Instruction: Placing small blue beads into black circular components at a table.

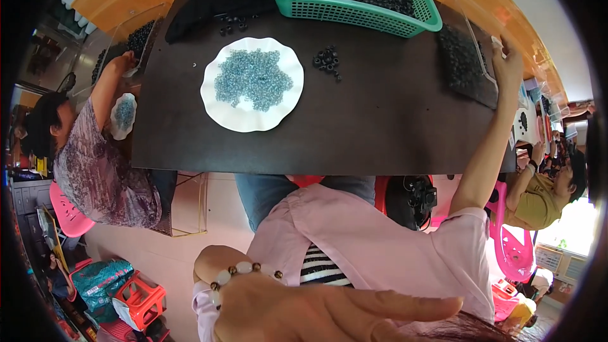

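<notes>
left hand [316,313]: raised near camera, fingers extended flat | right hand [508,57]: arm outstretched, reaching forward

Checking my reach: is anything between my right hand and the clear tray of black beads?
Nothing visible does. The right hand is at the right edge of the clear tray, apparently touching its rim. The loose black rings and the white plate lie further left, clear of it.
</notes>
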Demonstrator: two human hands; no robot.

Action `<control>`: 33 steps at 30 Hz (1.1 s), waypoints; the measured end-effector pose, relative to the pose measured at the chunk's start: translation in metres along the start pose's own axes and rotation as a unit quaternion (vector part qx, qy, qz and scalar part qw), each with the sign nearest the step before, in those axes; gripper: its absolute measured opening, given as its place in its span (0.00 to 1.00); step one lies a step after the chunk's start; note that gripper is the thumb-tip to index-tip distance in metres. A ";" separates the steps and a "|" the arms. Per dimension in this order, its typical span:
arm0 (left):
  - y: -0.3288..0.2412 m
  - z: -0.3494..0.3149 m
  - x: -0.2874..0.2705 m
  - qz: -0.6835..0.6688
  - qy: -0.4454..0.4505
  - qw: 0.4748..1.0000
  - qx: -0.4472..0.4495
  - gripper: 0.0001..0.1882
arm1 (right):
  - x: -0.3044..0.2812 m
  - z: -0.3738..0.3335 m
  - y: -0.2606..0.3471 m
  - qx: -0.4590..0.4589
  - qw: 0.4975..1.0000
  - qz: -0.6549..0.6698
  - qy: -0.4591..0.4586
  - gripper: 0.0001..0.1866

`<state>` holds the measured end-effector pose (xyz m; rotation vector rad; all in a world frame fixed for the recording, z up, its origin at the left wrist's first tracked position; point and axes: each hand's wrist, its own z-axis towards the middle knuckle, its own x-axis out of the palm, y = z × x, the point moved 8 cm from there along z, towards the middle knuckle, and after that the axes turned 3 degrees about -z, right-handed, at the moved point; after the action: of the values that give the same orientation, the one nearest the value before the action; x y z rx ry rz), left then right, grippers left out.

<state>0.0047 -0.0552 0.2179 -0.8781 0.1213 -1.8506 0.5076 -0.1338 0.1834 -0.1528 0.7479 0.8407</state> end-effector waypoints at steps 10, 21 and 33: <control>0.005 0.000 -0.032 -0.018 -0.087 0.992 -0.087 0.29 | 0.016 -0.097 0.238 -0.205 0.886 0.384 0.160 0.08; 0.064 -0.132 -0.176 -0.016 -0.413 0.884 -0.218 0.22 | 0.104 -0.135 0.292 -0.302 0.865 0.304 0.260 0.14; 0.078 -0.117 -0.218 0.044 -0.436 0.851 -0.289 0.16 | 0.117 -0.158 0.297 -0.013 0.715 0.548 0.434 0.14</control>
<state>0.0341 0.0560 -0.0146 -2.0198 0.1432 -1.1665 0.2577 0.0749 0.0375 -0.1147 1.7983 1.9797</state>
